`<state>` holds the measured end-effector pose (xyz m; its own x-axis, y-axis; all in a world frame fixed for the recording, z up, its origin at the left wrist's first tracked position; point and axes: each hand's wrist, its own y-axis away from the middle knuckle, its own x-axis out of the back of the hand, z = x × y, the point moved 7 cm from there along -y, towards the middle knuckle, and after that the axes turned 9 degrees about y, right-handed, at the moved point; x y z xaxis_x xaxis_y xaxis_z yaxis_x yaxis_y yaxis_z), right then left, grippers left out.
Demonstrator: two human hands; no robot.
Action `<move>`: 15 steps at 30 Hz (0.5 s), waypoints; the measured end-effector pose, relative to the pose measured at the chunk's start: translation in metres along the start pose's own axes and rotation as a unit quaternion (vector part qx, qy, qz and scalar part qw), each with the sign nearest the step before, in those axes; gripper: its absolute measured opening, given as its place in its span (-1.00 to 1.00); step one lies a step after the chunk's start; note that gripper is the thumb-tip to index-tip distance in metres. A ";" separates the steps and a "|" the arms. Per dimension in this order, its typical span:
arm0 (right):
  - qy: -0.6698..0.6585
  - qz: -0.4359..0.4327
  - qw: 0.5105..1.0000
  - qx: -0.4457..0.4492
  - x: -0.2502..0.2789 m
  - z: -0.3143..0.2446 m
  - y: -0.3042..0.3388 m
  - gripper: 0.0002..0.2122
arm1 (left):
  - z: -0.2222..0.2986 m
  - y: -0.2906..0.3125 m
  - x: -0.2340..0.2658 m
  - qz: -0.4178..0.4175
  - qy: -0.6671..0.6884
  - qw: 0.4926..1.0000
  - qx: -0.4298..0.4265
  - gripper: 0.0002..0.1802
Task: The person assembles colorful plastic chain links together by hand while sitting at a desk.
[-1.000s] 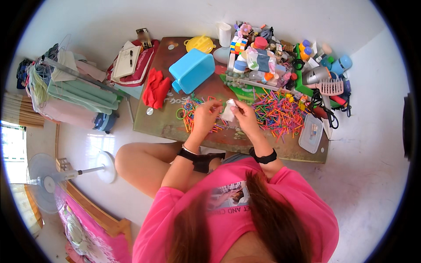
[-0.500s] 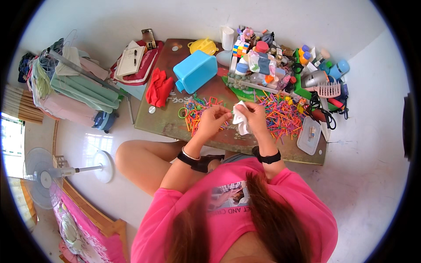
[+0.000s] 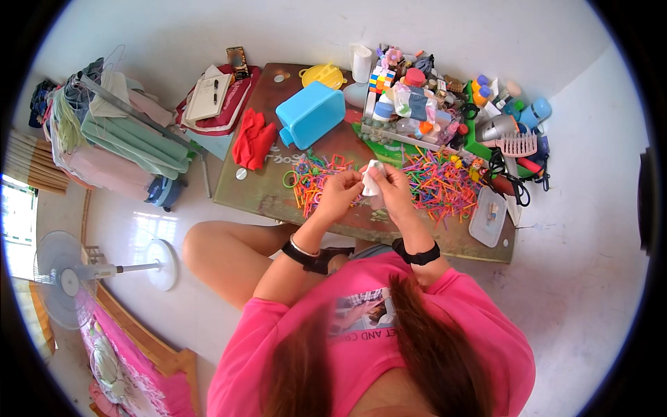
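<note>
Over the front part of the low table [image 3: 244,196], my two hands meet around a crumpled white tissue [image 3: 373,178]. My right hand [image 3: 394,191] pinches the tissue. My left hand [image 3: 339,192] has its fingers closed right at the tissue's left side; whatever small thing they may hold is hidden. Below on the table lie two heaps of thin, colourful plastic sticks and rings: a left heap [image 3: 306,189] beside my left hand and a larger right heap [image 3: 448,191] beyond my right hand.
A light-blue plastic container [image 3: 311,115] lies tipped behind the left heap, with a red cloth [image 3: 253,141] to its left. A crowded box of bottles [image 3: 413,104] stands at the back right. A clear plastic lid [image 3: 488,221] lies near the right edge. A standing fan [image 3: 68,281] is far left.
My hands have come together, the right one moving left with the tissue until it meets my left fingers. The things on the table stay put.
</note>
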<state>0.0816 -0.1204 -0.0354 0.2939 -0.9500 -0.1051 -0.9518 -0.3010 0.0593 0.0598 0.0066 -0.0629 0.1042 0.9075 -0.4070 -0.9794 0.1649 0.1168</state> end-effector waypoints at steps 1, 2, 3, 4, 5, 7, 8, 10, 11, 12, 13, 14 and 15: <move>0.005 -0.006 1.000 0.012 -0.004 -0.003 0.001 -0.79 | 0.000 0.001 0.002 0.016 0.015 1.000 -0.001 -0.90; 0.010 -0.012 1.000 0.023 -0.008 -0.007 0.001 -0.78 | 0.000 0.001 0.005 0.032 0.029 0.999 -0.001 -0.89; 0.015 -0.018 0.999 0.035 -0.011 -0.010 0.002 -0.77 | 0.000 0.002 0.007 0.048 0.044 0.998 -0.002 -0.89; 0.051 0.005 0.998 0.046 -0.008 -0.009 0.002 -0.77 | 0.003 0.003 0.005 0.042 0.016 0.999 -0.001 -0.89; 0.087 0.027 0.994 0.057 -0.003 -0.007 0.002 -0.77 | 0.008 0.003 0.002 0.036 -0.012 0.999 0.000 -0.88; 0.151 0.048 0.985 0.068 0.008 0.001 0.001 -0.75 | 0.022 0.003 0.003 0.058 -0.099 0.993 -0.031 -0.87; 0.180 0.045 0.980 0.068 0.014 0.006 -0.001 -0.74 | 0.031 0.004 0.007 0.085 -0.158 0.982 -0.064 -0.85; 0.239 0.003 0.970 0.042 0.012 0.010 -0.001 -0.72 | 0.041 0.003 0.008 0.096 -0.208 0.968 -0.104 -0.84; 0.267 -0.038 0.963 0.017 0.005 0.005 0.002 -0.71 | 0.042 0.002 0.007 0.080 -0.200 0.970 -0.111 -0.84; 0.295 -0.078 0.952 -0.008 -0.003 0.005 0.005 -0.70 | 0.043 0.003 0.006 0.064 -0.192 0.972 -0.119 -0.84; 0.262 -0.088 0.961 -0.026 -0.006 0.006 0.008 -0.69 | 0.043 0.003 0.006 0.057 -0.207 0.970 -0.117 -0.84; 0.256 -0.095 0.962 -0.033 -0.005 0.010 0.007 -0.69 | 0.042 0.003 0.006 0.051 -0.223 0.967 -0.114 -0.84; 0.249 -0.101 0.962 -0.040 -0.002 0.016 0.005 -0.70 | 0.042 0.003 0.006 0.045 -0.239 0.964 -0.112 -0.84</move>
<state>0.0747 -0.1184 -0.0507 0.4966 -0.7874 0.3652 -0.8670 -0.4703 0.1650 0.0644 0.0289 -0.0271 0.0325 0.9974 0.0647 -0.9954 0.0382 -0.0882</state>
